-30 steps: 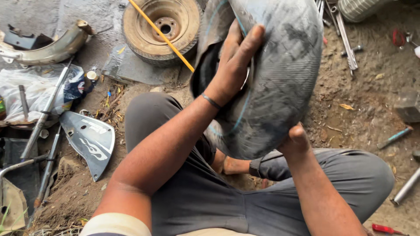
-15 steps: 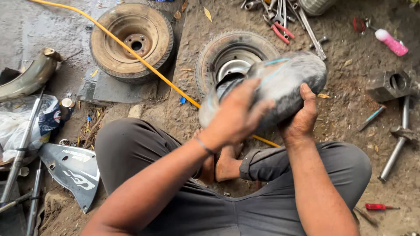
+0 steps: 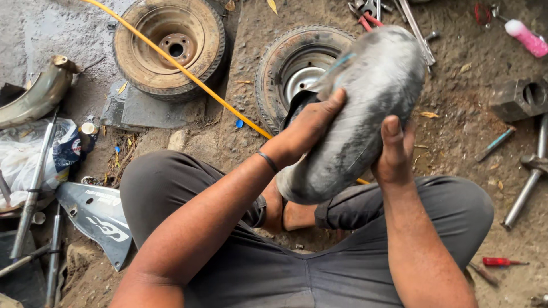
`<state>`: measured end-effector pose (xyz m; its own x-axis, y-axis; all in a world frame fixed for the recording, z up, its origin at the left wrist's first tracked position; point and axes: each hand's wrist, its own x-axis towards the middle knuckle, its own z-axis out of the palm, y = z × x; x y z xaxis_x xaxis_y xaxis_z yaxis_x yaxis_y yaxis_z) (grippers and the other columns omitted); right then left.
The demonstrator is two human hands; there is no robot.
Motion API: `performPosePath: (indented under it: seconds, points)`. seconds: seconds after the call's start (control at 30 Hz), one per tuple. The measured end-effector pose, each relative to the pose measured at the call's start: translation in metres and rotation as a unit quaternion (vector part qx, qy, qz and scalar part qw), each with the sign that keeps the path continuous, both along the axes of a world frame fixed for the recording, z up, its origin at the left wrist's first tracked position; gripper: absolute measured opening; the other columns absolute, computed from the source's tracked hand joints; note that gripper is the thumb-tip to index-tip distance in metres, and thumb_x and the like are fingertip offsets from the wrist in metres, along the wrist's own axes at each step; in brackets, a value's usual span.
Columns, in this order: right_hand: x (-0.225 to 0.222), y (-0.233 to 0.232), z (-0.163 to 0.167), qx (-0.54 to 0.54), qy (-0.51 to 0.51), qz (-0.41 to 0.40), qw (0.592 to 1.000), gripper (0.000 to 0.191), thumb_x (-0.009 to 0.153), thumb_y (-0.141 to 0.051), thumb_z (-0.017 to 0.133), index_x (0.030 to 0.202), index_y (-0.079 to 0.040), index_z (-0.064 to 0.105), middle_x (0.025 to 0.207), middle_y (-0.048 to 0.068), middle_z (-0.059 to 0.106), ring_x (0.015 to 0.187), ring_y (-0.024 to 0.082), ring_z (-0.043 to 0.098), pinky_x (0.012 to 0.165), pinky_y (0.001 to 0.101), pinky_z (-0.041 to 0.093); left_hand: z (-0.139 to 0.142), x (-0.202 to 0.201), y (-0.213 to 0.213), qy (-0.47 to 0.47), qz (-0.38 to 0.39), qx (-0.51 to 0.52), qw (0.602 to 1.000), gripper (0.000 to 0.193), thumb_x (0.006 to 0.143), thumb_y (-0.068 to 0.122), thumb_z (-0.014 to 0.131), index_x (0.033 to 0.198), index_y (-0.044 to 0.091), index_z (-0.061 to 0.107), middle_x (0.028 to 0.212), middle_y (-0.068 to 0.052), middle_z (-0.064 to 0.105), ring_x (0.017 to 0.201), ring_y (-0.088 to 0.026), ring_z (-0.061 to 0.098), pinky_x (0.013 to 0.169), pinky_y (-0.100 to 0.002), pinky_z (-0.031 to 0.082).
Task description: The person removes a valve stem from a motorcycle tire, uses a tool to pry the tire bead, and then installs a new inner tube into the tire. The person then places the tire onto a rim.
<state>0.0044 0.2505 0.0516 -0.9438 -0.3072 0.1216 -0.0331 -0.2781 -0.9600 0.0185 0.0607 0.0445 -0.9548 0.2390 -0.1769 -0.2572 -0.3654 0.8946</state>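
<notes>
I sit cross-legged on dirt ground, holding a dusty grey inflated inner tube [image 3: 365,108] over my lap. My left hand [image 3: 308,128] grips its near left side, with fingers curled over the rubber. My right hand [image 3: 395,151] presses on its lower right side, thumb up against the tube. Just behind the tube a small tyre on a metal rim [image 3: 297,68] lies flat on the ground. A yellow hose [image 3: 188,71] runs diagonally across the ground and passes under the tube.
A rusty worn wheel [image 3: 171,45] lies at the back left. Metal rods [image 3: 34,194], a plastic bag [image 3: 23,159] and a grey panel [image 3: 94,214] lie at left. Pliers [image 3: 368,14], a pink bottle [image 3: 528,37], a metal block [image 3: 522,97] and a red screwdriver [image 3: 502,262] lie at right.
The tube has come down from upright near my face to a lower, tilted hold over my lap. My view has shifted, so the tyre and the tools at right now show.
</notes>
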Motion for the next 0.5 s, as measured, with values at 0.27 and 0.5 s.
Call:
performPosePath:
  seconds: [0.27, 0.5]
  points:
    - [0.003, -0.017, -0.01, -0.041, 0.081, 0.095, 0.991, 0.027, 0.11, -0.037, 0.053, 0.096, -0.015, 0.06, 0.125, 0.016, 0.064, 0.114, 0.028, 0.071, 0.098, 0.0437, 0.064, 0.03, 0.022, -0.062, -0.046, 0.14, 0.203, 0.968, 0.072, 0.098, 0.057, 0.05, 0.136, -0.004, 0.057, 0.121, -0.014, 0.07, 0.11, -0.021, 0.069, 0.097, -0.034, 0.055]
    - [0.059, -0.068, -0.063, 0.11, 0.035, 0.43, 0.895, 0.065, 0.106, -0.058, 0.048, 0.135, -0.002, 0.065, 0.13, 0.011, 0.07, 0.122, 0.022, 0.065, 0.11, 0.0371, 0.052, 0.037, 0.055, -0.094, -0.029, 0.154, 0.226, 0.961, 0.067, 0.101, 0.053, 0.05, 0.136, -0.004, 0.057, 0.121, -0.016, 0.07, 0.108, -0.022, 0.069, 0.097, -0.035, 0.055]
